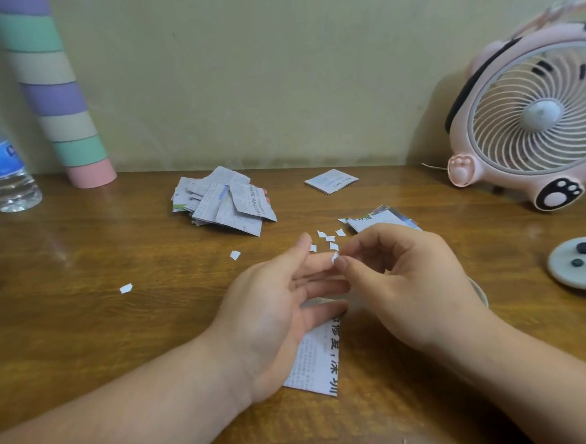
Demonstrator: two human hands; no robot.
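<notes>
- Head view, the hands: the left hand [272,311] is lying open above the middle of the table [86,317], a little toward the near edge, its fingers straight and slightly apart.
- The right hand [407,283] is pinching a paper scrap [334,257] between thumb and forefinger, the other fingers curling loosely (whether the scrap is also touching the left fingertips cannot be told).
- The paper scrap is being held above the table's middle, just at the tips of the left fingers.
- A printed sheet [317,359] is lying flat on the table beneath the left palm, partly covered by it.
- Loose scraps [326,238] are lying just beyond the fingertips; two stray scraps [235,255] are lying further toward the left edge.
- A paper pile [222,201] is sitting toward the far edge, near its middle; a folded square [330,180] is lying to its right, well apart.
- A second stack [383,220] is showing just behind the right hand.
- A pink fan [533,114] is standing at the far right corner, a round dish [579,264] at the right edge.
- A water bottle [0,169] and a striped tube [51,98] are occupying the far left corner.
</notes>
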